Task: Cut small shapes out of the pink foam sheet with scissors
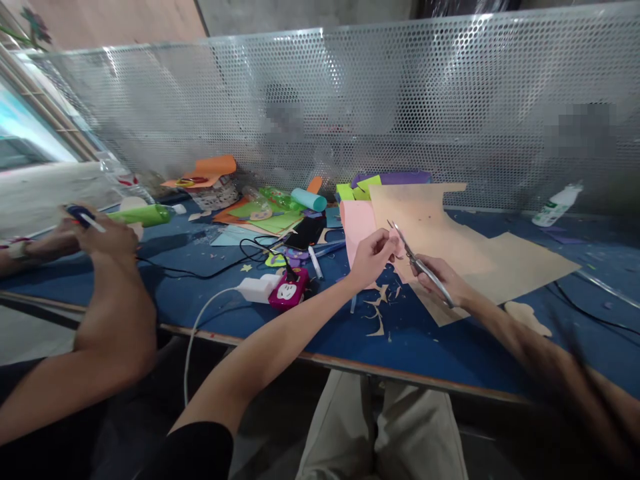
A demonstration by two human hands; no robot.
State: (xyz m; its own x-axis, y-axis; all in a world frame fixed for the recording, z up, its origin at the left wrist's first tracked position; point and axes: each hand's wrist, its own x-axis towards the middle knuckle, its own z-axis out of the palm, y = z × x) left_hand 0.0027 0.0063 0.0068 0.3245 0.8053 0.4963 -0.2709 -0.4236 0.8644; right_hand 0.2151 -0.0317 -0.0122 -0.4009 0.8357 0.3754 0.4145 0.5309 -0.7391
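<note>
My left hand [373, 255] is closed in a pinch on a small piece of tan paper, held just above the blue table [450, 347]. My right hand [443, 280] grips a pair of scissors [417, 263] whose blades point up and left toward the pinched piece. A large tan sheet [480, 250] lies flat under and behind both hands. Tan paper scraps [377, 310] lie on the table below my left hand.
A co-worker's hands [95, 233] at the left hold a pen-like tool near a green tube [143, 215]. Coloured papers [270, 217], a teal roll [309, 199], a phone [306, 232], a pink power strip [289, 291] with cables, and a white bottle [557, 205] stand before a perforated metal screen [350, 100].
</note>
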